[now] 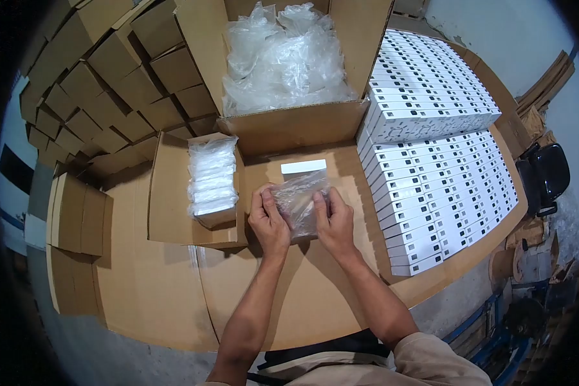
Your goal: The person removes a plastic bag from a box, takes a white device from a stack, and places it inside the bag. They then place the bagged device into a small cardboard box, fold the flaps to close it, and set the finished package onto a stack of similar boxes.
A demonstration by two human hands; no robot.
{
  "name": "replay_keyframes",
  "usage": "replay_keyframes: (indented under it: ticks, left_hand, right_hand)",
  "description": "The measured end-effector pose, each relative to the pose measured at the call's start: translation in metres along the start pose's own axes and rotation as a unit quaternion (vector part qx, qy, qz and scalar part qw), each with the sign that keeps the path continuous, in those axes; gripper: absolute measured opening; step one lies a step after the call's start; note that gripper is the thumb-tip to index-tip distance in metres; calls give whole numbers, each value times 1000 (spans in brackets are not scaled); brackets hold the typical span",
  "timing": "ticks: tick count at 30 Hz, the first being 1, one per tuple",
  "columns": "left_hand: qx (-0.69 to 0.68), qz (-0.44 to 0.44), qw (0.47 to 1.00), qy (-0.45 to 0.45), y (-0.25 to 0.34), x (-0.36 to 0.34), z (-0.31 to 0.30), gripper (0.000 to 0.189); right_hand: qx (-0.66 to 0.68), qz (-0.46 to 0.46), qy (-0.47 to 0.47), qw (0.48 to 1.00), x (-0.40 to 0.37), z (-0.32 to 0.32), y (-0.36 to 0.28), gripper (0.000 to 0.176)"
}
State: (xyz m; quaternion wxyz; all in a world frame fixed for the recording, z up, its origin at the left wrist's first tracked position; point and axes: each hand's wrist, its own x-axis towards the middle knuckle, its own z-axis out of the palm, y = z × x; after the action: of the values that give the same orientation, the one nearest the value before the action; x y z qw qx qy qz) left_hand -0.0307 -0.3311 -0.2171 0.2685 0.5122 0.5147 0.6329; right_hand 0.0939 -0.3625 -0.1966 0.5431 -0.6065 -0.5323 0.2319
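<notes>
Between my two hands is a clear plastic bag (297,201), held out flat above the cardboard-covered table. My left hand (268,219) pinches its left side, thumb on top. The right side is gripped by my right hand (332,220) with its thumb over the film. A white box (303,168) shows just beyond the bag; whether part of it lies inside the bag cannot be made out. Left of my hands, an open carton (171,193) holds a row of plastic-wrapped white packs (211,180).
A large open carton (296,125) full of clear bags (286,58) stands at the back. Stacked white boxes (431,186) fill the table's right side. Brown cartons (119,77) are piled at the back left, with more (77,219) at the left edge.
</notes>
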Motion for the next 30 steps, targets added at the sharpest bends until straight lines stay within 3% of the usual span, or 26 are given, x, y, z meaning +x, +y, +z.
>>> replay_keyframes:
  ticks: [9,12,15,21,24,27,30]
  left_hand:
    - [55,8,998,8,8,5,-2,32]
    - [5,-32,999,0,6,-3,0,34]
    - [43,-100,993,-54,1,-9,0,37]
    - [40,-9,999,-29,3,2,-4,37]
    - [-46,-6,998,-48,18,1,-7,28]
    - [-175,-134,966,-133,14,2,-3,20]
    - [-145,-159,956,-197,0,7,-11,22]
  right_hand:
    - [20,-49,51,997,0,-2,6,31]
    - [3,-32,76,997,1,-4,4,32]
    - [12,-40,74,996,0,-3,7,32]
    - [18,-53,103,993,-2,0,7,31]
    - [21,-31,89,995,-3,0,6,30]
    - [25,-38,52,998,-3,-2,8,30]
    - [48,-33,2,998,1,-5,13,28]
